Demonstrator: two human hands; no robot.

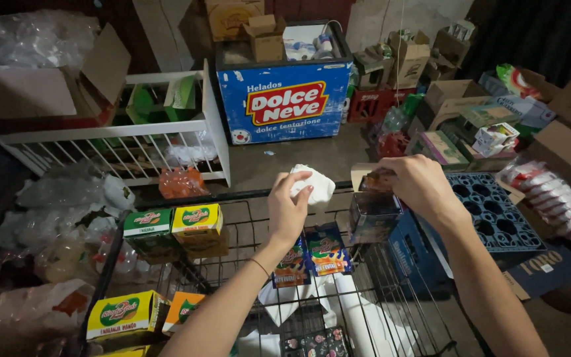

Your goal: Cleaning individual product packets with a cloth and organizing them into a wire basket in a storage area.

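Observation:
My left hand [290, 208] is closed around a crumpled white cloth [316, 183] above the wire shopping cart [246, 218]. My right hand [419, 185] grips the top of a clear plastic-wrapped pack of small dark cartons [373, 211], holding it over the cart's far right corner. Below my hands, blue juice cartons [325, 250] lie in the cart on white paper. Yellow and green juice boxes [196, 225] are stacked at the cart's left side.
A blue chest freezer [285, 99] stands ahead, with cardboard boxes on top. A white wire rack [120, 149] lies at the left among plastic bags. A blue bottle crate [490, 211] and stacked boxes [457, 106] crowd the right.

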